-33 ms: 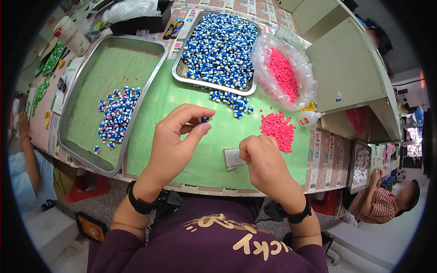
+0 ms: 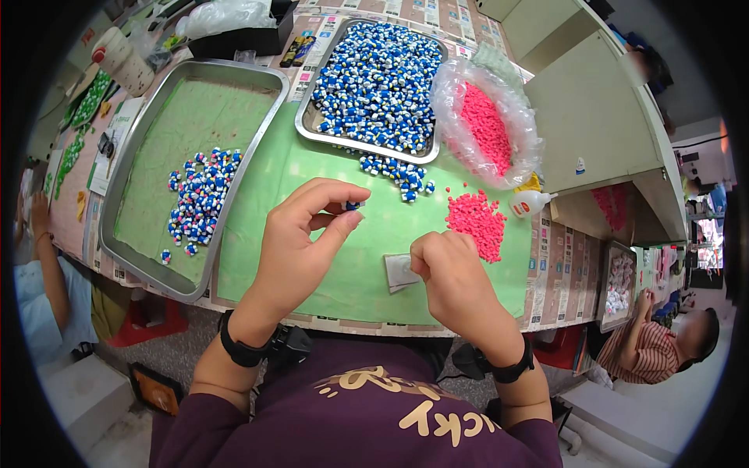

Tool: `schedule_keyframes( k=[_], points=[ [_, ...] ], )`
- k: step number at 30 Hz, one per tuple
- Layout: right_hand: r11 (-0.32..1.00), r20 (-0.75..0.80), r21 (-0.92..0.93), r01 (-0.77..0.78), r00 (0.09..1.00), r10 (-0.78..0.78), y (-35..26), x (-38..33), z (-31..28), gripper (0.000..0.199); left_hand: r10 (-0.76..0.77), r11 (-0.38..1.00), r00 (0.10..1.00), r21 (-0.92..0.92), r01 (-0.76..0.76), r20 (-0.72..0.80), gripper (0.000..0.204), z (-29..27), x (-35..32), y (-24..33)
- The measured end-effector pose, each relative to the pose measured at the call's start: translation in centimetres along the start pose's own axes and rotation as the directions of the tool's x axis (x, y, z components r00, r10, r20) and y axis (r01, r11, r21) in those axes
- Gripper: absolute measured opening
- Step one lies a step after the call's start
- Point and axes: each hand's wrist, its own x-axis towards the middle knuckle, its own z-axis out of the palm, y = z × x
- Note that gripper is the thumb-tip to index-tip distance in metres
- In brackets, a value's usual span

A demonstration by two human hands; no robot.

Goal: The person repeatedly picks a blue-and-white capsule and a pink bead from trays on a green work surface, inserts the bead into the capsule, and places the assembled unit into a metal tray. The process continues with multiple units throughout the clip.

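Note:
My left hand pinches a small blue-and-white figure piece between thumb and forefinger, above a green mat. Closed in a fist-like pinch, my right hand is at the right edge of a small pale pad; its fingertips are hidden, so I cannot see what they hold. A heap of tiny pink pieces lies on the mat just beyond that hand. More blue-and-white pieces lie loose on the mat, beyond and between my hands.
At the left, a metal tray holds blue-and-white pieces, some with pink bits. Another metal tray, heaped with blue-and-white pieces, stands at the back. Right of it are a clear bag of pink pieces and a white squeeze bottle. Other people sit at both sides.

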Motion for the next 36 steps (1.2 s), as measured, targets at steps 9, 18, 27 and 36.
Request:
schedule_keyframes(
  k=[9,18,27,36],
  points=[
    [0.987,-0.027,0.139,-0.085,0.996,0.089,-0.5,0.0,-0.9,0.018,-0.099,0.99,0.993,-0.091,0.105,0.062,0.023,0.3,-0.4,-0.2],
    [0.955,-0.103,0.271,-0.118,0.983,0.151,-0.6,0.5,-1.7,0.018,-0.146,0.881,0.979,-0.432,0.194,0.14,0.024,2.2,0.0,0.8],
    [0.999,0.019,-0.019,-0.029,0.999,0.029,0.0,0.2,0.1,0.016,-0.154,0.876,0.984,-0.447,0.179,0.091,0.024,1.7,0.0,0.5],
    [0.928,-0.094,0.36,-0.1,0.985,0.143,-1.2,0.5,-2.1,0.023,-0.14,0.88,0.983,-0.44,0.177,0.117,0.024,2.1,-0.2,0.4]
  ],
)
